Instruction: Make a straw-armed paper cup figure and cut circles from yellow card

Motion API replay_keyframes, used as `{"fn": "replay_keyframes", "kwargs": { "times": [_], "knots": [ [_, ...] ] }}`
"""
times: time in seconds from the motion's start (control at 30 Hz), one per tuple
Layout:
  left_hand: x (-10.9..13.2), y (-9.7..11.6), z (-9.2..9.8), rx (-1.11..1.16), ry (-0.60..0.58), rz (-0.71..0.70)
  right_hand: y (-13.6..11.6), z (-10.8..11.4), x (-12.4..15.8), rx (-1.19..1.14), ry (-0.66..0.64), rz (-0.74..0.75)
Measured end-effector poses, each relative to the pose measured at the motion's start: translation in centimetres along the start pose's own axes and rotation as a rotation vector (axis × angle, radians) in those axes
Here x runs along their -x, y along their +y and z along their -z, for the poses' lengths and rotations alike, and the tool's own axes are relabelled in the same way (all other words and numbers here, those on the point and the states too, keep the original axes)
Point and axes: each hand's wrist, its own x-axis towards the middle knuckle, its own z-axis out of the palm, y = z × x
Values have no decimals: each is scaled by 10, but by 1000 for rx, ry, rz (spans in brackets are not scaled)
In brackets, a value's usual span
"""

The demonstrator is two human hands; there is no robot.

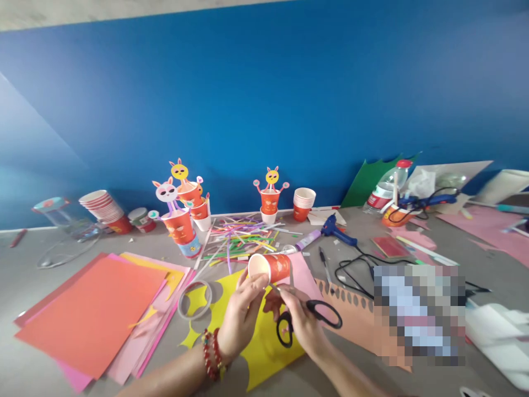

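My left hand point(243, 309), with red beads at the wrist, is closed around a red patterned paper cup point(278, 267). The cup lies on its side in my grip, its white mouth turned to the left. In my right hand point(303, 320) is a pair of black-handled scissors point(324, 314), gripped near the blades, with the handle loops sticking out below and to the right. The blades are close to the cup; I cannot tell whether they touch it. Beneath both hands lies a cut yellow paper sheet point(264, 358).
Coloured paper sheets point(99, 309) are stacked at left, beside a tape roll point(182, 300). Decorated cups point(177, 229), paper strips point(243, 242) and a cup stack point(303, 204) stand or lie behind. At right are a blue glue gun point(336, 231), its black cable and a bottle point(384, 190).
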Motion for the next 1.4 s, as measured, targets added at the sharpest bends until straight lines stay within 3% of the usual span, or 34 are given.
{"fn": "replay_keyframes", "kwargs": {
  "times": [0.13, 0.3, 0.53, 0.7, 0.8, 0.97, 1.1, 1.2, 1.3, 1.4],
  "knots": [
    [-1, 1, -1, 32, 52, 87, -9, 2, -11, 51, 11, -1],
    [-16, 15, 14, -45, 70, 174, -13, 5, -20, 216, 21, 212],
    [-22, 22, 15, -83, 0, 211, -15, 7, -21, 257, 13, 238],
    [-13, 18, 4, 177, 25, 406, -7, -1, -13, 162, 76, 137],
    [-9, 15, -5, 358, 75, 432, -4, -3, -10, 123, 55, 45],
    [-11, 15, -14, 650, 119, 497, -11, 3, -15, 217, 83, 74],
    [-18, 14, -4, 761, 199, 562, -15, 6, -20, 303, 21, 166],
    [-28, 7, 15, 650, 324, 584, -15, 6, -20, 282, -38, 215],
    [-40, -1, 36, 477, 264, 592, -15, 5, -20, 232, -88, 246],
    [-50, -8, 52, 482, -23, 639, -15, 4, -21, 168, -110, 308]
  ]
}}
